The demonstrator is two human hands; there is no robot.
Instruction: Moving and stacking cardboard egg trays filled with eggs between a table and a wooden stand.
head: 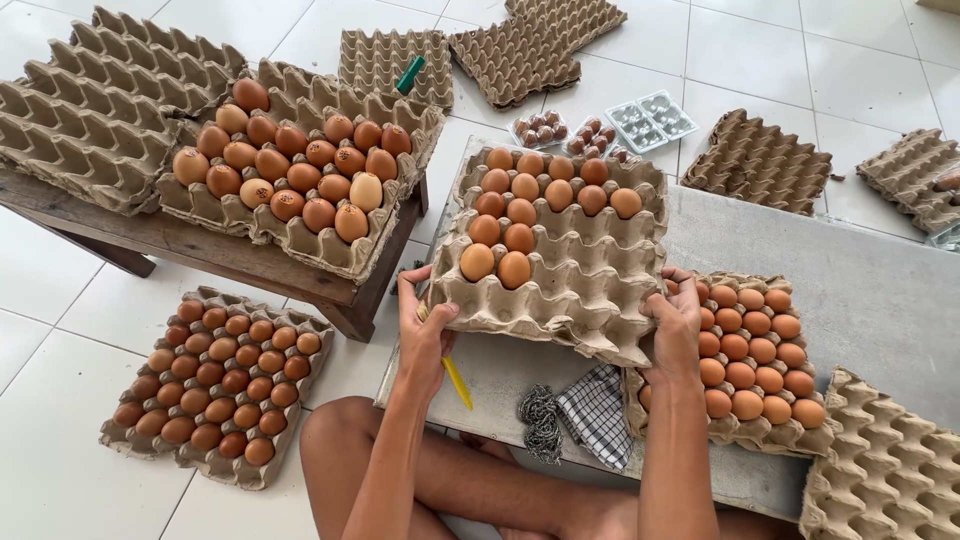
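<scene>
A grey pulp egg tray (590,275), partly filled with brown eggs (520,210) in its far rows, is held just above a grey slab (860,290). My left hand (422,318) grips the tray's left front corner, with a yellow stick (457,382) poking out beneath it. My right hand (675,322) grips the tray's right front edge. Right beside that hand lies another tray full of brown eggs (755,350).
A low wooden bench (200,250) at the left carries a tray of eggs (290,165) and stacked empty trays (90,110). A full tray (220,385) rests on the floor. A checked cloth (597,412) and metal scourer (541,422) lie near my knees. Empty trays (880,470) lie around.
</scene>
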